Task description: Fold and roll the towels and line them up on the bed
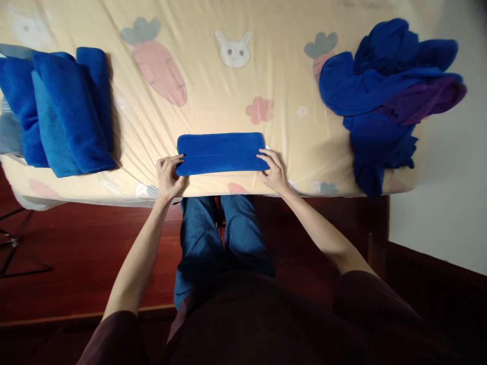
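A blue towel [222, 152], folded into a long flat rectangle, lies on the bed in front of me. My left hand [170, 174] grips its left short end near the front corner, fingers on top and thumb toward the near edge. At the opposite end, my right hand [273, 170] pinches the right edge in much the same way. Part of a small white tag shows by my right fingertips. The undersides of both grips are hidden.
Several folded blue towels [66, 109] lie at the left of the bed. A loose heap of blue towels [380, 96], with a purple piece in it, sits at the right. Carrots and rabbits pattern the yellow bedsheet [213, 96]. A white wall [449, 187] borders the right side.
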Available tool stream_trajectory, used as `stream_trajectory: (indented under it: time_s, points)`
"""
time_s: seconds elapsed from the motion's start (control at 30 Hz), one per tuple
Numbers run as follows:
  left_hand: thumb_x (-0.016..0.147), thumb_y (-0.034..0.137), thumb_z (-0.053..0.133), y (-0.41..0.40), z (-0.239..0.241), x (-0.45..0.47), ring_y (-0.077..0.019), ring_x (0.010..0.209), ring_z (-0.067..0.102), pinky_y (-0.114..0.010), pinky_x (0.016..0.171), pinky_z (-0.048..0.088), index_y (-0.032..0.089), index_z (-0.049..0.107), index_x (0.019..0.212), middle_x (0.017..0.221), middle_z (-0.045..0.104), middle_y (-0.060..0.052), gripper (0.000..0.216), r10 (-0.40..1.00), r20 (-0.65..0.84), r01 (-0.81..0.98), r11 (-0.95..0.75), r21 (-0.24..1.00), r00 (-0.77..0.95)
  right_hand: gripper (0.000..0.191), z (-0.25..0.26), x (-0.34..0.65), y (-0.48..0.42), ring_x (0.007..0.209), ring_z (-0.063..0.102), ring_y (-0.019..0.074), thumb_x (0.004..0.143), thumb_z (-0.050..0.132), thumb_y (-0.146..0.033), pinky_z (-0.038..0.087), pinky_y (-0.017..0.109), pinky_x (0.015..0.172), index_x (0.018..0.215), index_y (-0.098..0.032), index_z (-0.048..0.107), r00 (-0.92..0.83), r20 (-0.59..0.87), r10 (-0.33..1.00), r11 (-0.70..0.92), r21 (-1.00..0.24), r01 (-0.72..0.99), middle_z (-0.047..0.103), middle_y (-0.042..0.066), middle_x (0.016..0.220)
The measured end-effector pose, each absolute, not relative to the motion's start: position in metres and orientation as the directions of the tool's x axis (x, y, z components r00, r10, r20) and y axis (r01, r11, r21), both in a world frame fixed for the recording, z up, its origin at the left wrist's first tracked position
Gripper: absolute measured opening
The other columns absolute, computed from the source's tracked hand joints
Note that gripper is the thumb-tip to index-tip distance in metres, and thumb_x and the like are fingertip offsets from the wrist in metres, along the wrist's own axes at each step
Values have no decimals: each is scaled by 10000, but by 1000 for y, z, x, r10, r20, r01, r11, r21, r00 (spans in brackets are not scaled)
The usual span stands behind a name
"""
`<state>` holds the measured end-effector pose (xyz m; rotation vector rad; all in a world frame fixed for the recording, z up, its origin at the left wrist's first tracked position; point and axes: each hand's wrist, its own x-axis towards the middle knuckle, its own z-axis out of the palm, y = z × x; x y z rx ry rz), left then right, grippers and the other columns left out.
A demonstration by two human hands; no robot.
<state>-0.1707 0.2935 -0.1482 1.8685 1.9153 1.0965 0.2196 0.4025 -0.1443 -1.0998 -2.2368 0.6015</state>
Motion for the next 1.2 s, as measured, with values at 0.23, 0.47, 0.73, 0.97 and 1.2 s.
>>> stream_trajectory:
  time_s: [0.23,0.47,0.73,0.97,1.2]
  points:
    - [939,389,586,293,-140,-168,-300,1237,586,-523,1104,434,259,677,1091,1262,739,-92,220,935,290,706,-66,705,-203,544,-141,219,403,1308,629,262,838,492,-23,543,515,1115,1298,-249,675,-462,250,851,501,-654,567,690,60,1393]
    - [969,577,589,289,-154,-174,-254,1013,652,-428,935,534,234,708,1110,979,691,-87,388,906,230,613,40,789,-356,264,-170,223,404,828,675,206,1005,581,-420,606,359,782,1135,-208,672,-187,200,962,271,-793,546,669,38,867]
    - [908,577,660,291,-157,-173,-166,736,657,-295,689,532,195,684,1169,828,689,-38,463,882,137,519,135,844,-451,465,-172,222,404,549,433,136,979,564,-667,485,289,549,1051,-216,650,-140,158,978,207,-836,508,346,-65,631]
    - [880,491,715,292,-149,-166,-127,571,555,-260,551,436,225,647,1185,663,616,28,410,875,138,484,121,867,-465,460,-164,216,405,517,415,133,1000,557,-615,479,298,529,1250,-231,591,-147,210,966,257,-816,517,352,-74,633]
    - [861,422,719,293,-146,-161,-119,530,522,-254,529,408,242,610,1092,611,601,51,312,852,150,492,139,860,-502,402,-164,215,405,517,423,130,984,588,-579,495,297,555,1184,-231,575,-130,162,978,206,-839,504,362,-81,623]
